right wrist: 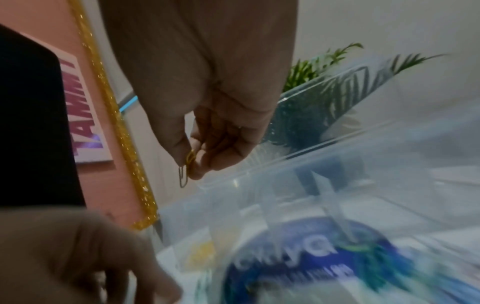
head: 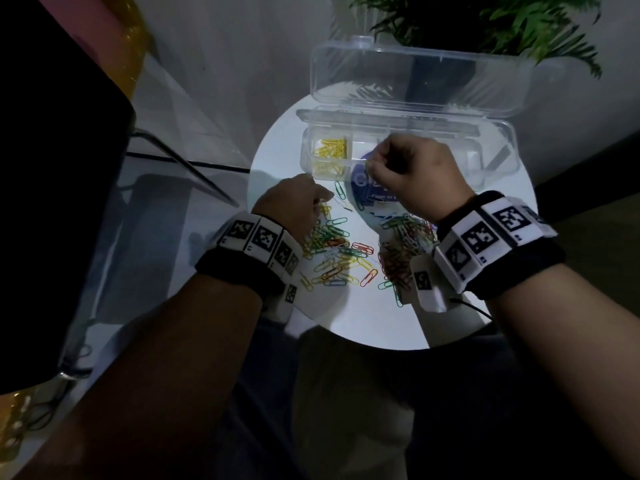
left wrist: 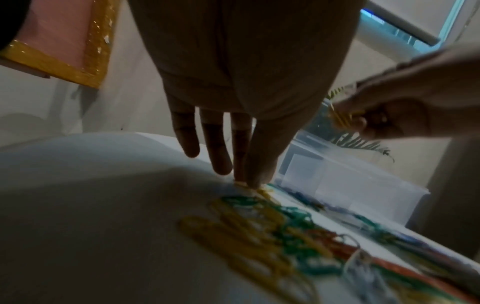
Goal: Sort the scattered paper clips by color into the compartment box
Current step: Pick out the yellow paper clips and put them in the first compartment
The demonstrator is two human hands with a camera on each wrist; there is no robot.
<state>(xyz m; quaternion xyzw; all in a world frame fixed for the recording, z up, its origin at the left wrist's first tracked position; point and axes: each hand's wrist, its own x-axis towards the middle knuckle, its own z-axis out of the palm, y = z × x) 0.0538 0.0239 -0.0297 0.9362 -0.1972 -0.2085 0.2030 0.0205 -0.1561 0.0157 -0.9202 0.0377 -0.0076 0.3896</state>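
A clear compartment box [head: 498, 157] stands open at the back of the round white table [head: 273, 161]. Yellow clips [head: 329, 152] lie in its left compartment. Mixed coloured paper clips [head: 339, 247] are scattered mid-table, with a denser heap [head: 405, 244] to the right. My right hand [head: 370, 165] hovers over the box front and pinches a few yellow clips [right wrist: 188, 162], which also show in the left wrist view [left wrist: 342, 117]. My left hand [head: 320, 202] points down at the pile's far edge. Its thumb and forefinger [left wrist: 249, 183] meet on a yellow clip [left wrist: 265, 192] lying on the table.
The box's raised lid [head: 415, 81] leans back toward a green plant [head: 485, 26]. A blue-labelled white pack [head: 363, 192] lies partly under the box front. A glass side table [head: 166, 174] stands to the left. The table's near rim [head: 346, 327] is close to my lap.
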